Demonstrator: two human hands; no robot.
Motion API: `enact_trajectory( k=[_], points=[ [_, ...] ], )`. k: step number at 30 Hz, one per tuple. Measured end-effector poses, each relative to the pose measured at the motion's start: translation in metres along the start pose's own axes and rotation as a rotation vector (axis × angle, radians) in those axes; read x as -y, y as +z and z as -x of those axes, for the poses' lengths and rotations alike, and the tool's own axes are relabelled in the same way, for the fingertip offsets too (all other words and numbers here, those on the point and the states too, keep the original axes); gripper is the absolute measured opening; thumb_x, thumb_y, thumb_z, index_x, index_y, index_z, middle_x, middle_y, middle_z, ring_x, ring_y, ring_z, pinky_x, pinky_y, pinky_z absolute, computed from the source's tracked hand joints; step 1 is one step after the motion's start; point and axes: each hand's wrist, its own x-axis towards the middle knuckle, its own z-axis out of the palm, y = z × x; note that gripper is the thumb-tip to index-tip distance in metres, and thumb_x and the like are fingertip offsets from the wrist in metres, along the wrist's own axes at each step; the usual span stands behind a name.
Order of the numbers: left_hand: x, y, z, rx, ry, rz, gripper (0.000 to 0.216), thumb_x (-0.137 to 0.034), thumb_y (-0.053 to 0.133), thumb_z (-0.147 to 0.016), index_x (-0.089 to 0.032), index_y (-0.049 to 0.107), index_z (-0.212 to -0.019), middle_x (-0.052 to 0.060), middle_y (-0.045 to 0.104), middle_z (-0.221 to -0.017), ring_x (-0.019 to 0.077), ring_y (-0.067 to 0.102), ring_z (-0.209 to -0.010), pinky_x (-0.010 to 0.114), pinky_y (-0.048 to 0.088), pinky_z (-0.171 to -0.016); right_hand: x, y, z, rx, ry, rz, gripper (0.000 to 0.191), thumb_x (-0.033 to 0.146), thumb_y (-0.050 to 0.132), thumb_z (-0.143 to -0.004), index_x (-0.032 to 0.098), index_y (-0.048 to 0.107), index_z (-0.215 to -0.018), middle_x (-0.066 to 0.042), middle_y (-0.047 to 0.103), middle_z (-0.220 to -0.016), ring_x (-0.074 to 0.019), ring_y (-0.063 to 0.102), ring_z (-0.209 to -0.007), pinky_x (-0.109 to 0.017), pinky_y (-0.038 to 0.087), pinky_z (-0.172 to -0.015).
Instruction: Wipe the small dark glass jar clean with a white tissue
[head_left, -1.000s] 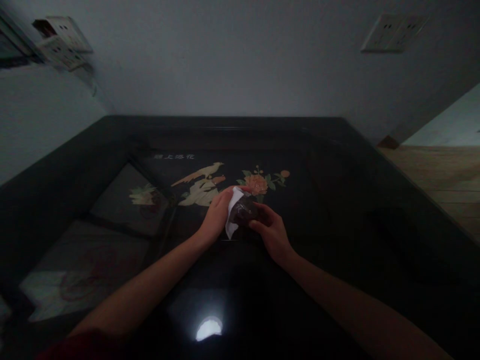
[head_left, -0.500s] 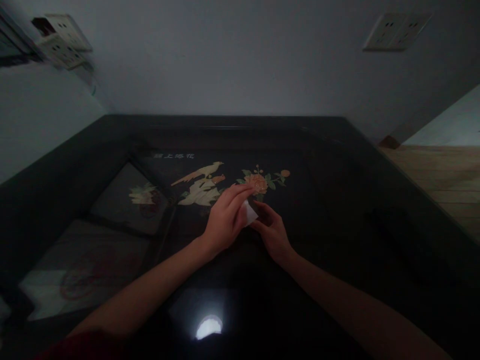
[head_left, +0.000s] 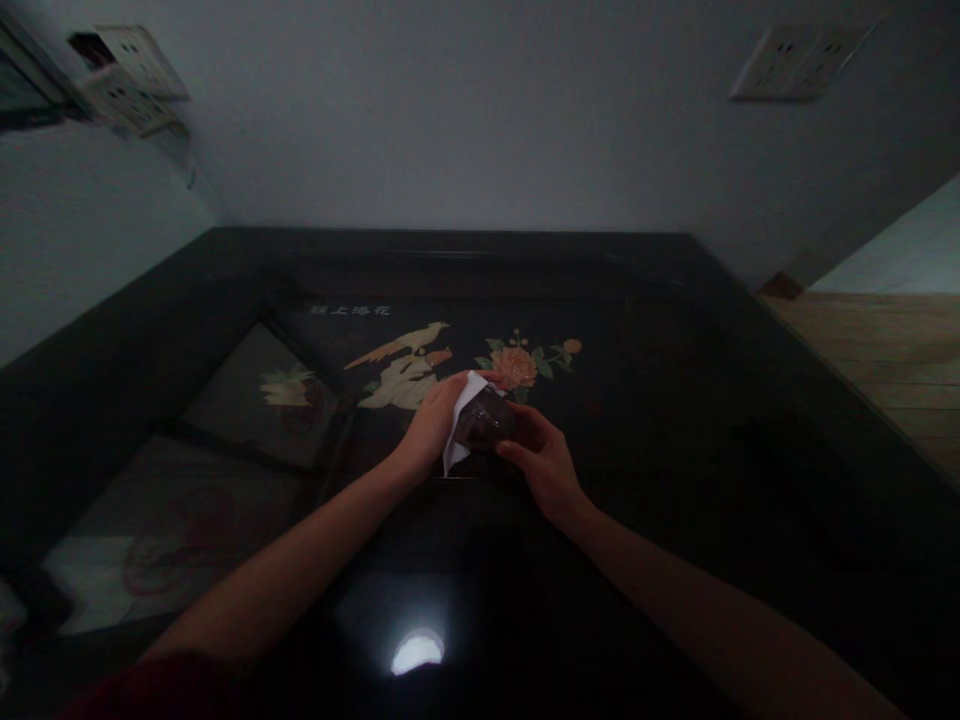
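Observation:
My right hand (head_left: 546, 455) grips a dark, glossy, rounded object (head_left: 484, 420) from its right side, thumb below and fingers above. It looks see-through, like a small cup or jar, but the dim light hides its exact kind. A white tissue (head_left: 458, 430) lies in my left hand (head_left: 431, 425), against the left side of the object. The left fingers curl behind the tissue and are partly hidden. Both hands are over a dark, shiny tabletop (head_left: 637, 440), just in front of its peony picture (head_left: 516, 368).
The tabletop also bears a bird picture (head_left: 405, 345) and a row of characters (head_left: 350, 310). A long dark object (head_left: 810, 480) lies at the right. Wall sockets (head_left: 802, 62) are on the pale wall behind, with more sockets (head_left: 131, 95) at the left.
My left hand has drawn back to the left and turned, taking the tissue off the front of the dark object, which now shows. My right hand stays nearly in place.

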Motion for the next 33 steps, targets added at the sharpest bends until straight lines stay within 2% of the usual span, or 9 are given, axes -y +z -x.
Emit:
enact_trajectory(
  k=[3,5,9,13,16,20,28,31,33],
  points=[
    [0.004,0.002,0.001,-0.007,-0.041,0.110,0.041,-0.042,0.041,-0.089,-0.014,0.068,-0.104,0.010,0.073,-0.099,0.0218,0.068,-0.086,0.034,0.052,-0.082,0.001,0.000,0.000,0.006,-0.006,0.011,0.046,0.026,0.084,-0.054,0.025,0.068,-0.098,-0.001,0.074,-0.099,-0.0232,0.067,-0.097,-0.038,0.053,-0.089],
    [0.005,0.004,0.005,-0.062,0.026,0.019,0.043,-0.043,0.037,-0.091,-0.014,0.067,-0.104,0.010,0.072,-0.101,0.0222,0.067,-0.090,0.034,0.051,-0.083,0.000,0.000,-0.001,0.006,-0.007,0.006,0.047,0.027,0.084,-0.055,0.025,0.068,-0.098,-0.001,0.074,-0.100,-0.0237,0.067,-0.098,-0.038,0.053,-0.090],
    [0.005,0.006,0.016,-0.138,0.369,-0.397,0.045,-0.038,0.028,-0.097,-0.014,0.063,-0.111,0.011,0.068,-0.109,0.0221,0.062,-0.103,0.036,0.047,-0.092,-0.004,-0.001,-0.002,-0.001,-0.017,-0.018,0.046,0.027,0.084,-0.055,0.025,0.068,-0.098,-0.001,0.074,-0.100,-0.0227,0.067,-0.097,-0.038,0.052,-0.091],
    [0.005,0.003,0.019,-0.047,0.715,-0.787,0.037,-0.029,0.031,-0.097,-0.016,0.058,-0.118,0.013,0.061,-0.123,0.0222,0.053,-0.120,0.041,0.041,-0.103,-0.005,-0.002,-0.003,0.007,-0.055,-0.006,0.045,0.025,0.083,-0.056,0.025,0.067,-0.098,-0.001,0.073,-0.101,-0.0222,0.066,-0.097,-0.037,0.052,-0.090],
    [0.004,0.002,0.019,0.017,0.824,-0.901,0.033,-0.023,0.037,-0.094,-0.017,0.058,-0.118,0.012,0.061,-0.125,0.0233,0.050,-0.125,0.044,0.039,-0.106,-0.004,-0.002,-0.002,0.015,-0.069,0.010,0.045,0.023,0.083,-0.055,0.024,0.067,-0.097,-0.001,0.073,-0.102,-0.0220,0.066,-0.098,-0.037,0.051,-0.092],
    [0.000,0.003,0.018,-0.021,0.684,-0.700,0.034,-0.024,0.033,-0.096,-0.016,0.064,-0.109,0.011,0.064,-0.120,0.0213,0.055,-0.118,0.040,0.041,-0.103,-0.003,-0.001,-0.002,-0.010,-0.035,-0.011,0.045,0.022,0.083,-0.054,0.024,0.067,-0.096,0.000,0.073,-0.097,-0.0210,0.067,-0.094,-0.037,0.052,-0.090],
    [-0.002,0.002,0.002,-0.017,-0.039,0.033,0.039,-0.037,0.039,-0.090,-0.014,0.069,-0.098,0.008,0.072,-0.091,0.0196,0.066,-0.079,0.032,0.052,-0.075,-0.001,0.000,0.000,-0.002,-0.009,0.006,0.045,0.024,0.084,-0.053,0.025,0.068,-0.095,0.000,0.074,-0.095,-0.0204,0.069,-0.091,-0.036,0.055,-0.086],
    [-0.002,0.004,0.003,-0.002,-0.099,0.152,0.037,-0.037,0.042,-0.088,-0.014,0.069,-0.097,0.008,0.073,-0.093,0.0202,0.067,-0.080,0.032,0.053,-0.074,-0.001,-0.001,0.001,0.029,-0.024,0.016,0.045,0.024,0.084,-0.055,0.026,0.067,-0.097,0.000,0.074,-0.097,-0.0211,0.068,-0.095,-0.037,0.055,-0.087],
    [-0.002,0.006,0.007,-0.046,-0.030,0.072,0.037,-0.038,0.040,-0.090,-0.015,0.069,-0.098,0.007,0.073,-0.095,0.0198,0.067,-0.080,0.031,0.052,-0.073,-0.001,-0.002,0.000,0.043,-0.034,0.032,0.046,0.024,0.084,-0.055,0.027,0.066,-0.098,0.000,0.073,-0.100,-0.0218,0.067,-0.098,-0.038,0.054,-0.088]
  ],
)
